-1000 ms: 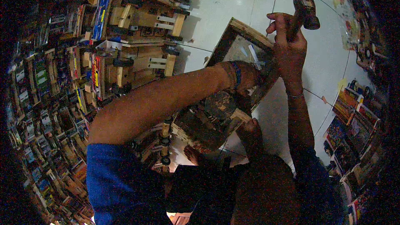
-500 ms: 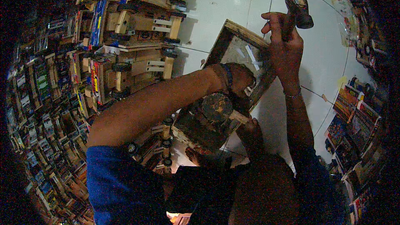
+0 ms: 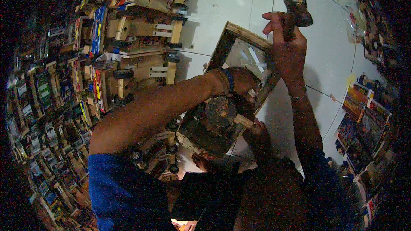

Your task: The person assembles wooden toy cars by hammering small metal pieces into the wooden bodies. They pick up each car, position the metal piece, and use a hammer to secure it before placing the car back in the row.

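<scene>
My right hand (image 3: 291,55) is wrapped round the handle of a hammer (image 3: 296,6), with its dark head pointing away from me and some fingertips sticking out to the left. Reaching into a shallow wooden tray (image 3: 246,34), my left hand (image 3: 245,81) has its fingers curled down, with a small pale piece beside them; what they hold is hidden. Several white strips (image 3: 252,57) lie at the tray's far end. Nearer me, a round wooden stump (image 3: 220,112) sits in the tray, and a small wood block (image 3: 244,120) lies against its right side.
My bare foot (image 3: 257,137) rests against the tray's near right side. Rows of wooden toy trucks (image 3: 158,34) with black wheels crowd the left. Colourful printed panels (image 3: 364,107) lie at the right on the white tiled floor (image 3: 329,59).
The whole view has shifted slightly. My right hand still holds the hammer raised at the tray's right edge, and my left hand stays down in the tray.
</scene>
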Demonstrator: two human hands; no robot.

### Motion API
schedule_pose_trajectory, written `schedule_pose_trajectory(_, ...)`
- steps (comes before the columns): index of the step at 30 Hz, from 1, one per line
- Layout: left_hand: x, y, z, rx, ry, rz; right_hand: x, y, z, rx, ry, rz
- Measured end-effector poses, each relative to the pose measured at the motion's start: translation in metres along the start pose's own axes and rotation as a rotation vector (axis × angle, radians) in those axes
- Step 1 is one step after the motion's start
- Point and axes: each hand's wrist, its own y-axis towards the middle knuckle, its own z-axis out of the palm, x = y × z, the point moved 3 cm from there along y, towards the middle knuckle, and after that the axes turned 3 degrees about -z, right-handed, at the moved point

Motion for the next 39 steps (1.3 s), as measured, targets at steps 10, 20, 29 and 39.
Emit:
schedule_pose_trajectory(10, -0.039, -0.062, -0.09, -0.089, -0.408, -0.318, -0.001, -0.002, 0.0, -0.028, 0.058, 0.02)
schedule_pose_trajectory(20, -0.156, -0.181, -0.119, -0.116, -0.559, -0.392, 0.0, 0.0, -0.002, 0.022, 0.037, -0.06)
schedule_pose_trajectory(29, -0.176, -0.19, -0.078, -0.101, -0.485, -0.338, -0.004, 0.002, -0.001, 0.025, 0.024, -0.083)
schedule_pose_trajectory(39, -0.115, -0.119, -0.132, -0.348, -0.442, -0.485, -0.005, -0.001, -0.002, 0.04, 0.079, -0.044)
